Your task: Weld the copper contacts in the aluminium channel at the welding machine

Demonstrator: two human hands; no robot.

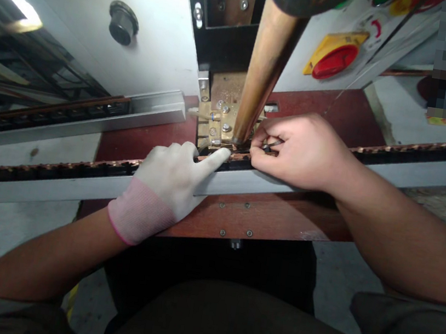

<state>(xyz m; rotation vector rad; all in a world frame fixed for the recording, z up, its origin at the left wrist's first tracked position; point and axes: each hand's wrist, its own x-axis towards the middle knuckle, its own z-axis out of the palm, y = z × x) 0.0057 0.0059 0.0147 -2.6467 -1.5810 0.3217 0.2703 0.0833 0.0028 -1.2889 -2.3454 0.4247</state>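
Observation:
A long pale metal rail (261, 188) crosses in front of me, with a black strip carrying copper-coloured pieces (98, 166) along its back edge. My left hand (176, 174), in a white glove with a pink cuff, is wrapped over the rail, its fingers curled on the far side and one digit stretched toward the copper pieces. My bare right hand (298, 150) is closed in a pinch on a small dark piece (271, 145) just above the strip. Between the hands, a thick copper rod (268, 68) slants down, its tip close to the strip. The pinching fingertips are partly hidden.
Behind the rod's tip sits a brass block with bolts (224, 112). A red-brown board (217, 210) lies under the rail. The white machine housing carries a black knob (123, 23) and a red rotary switch (335, 61). A second rail (148, 107) stands at the left.

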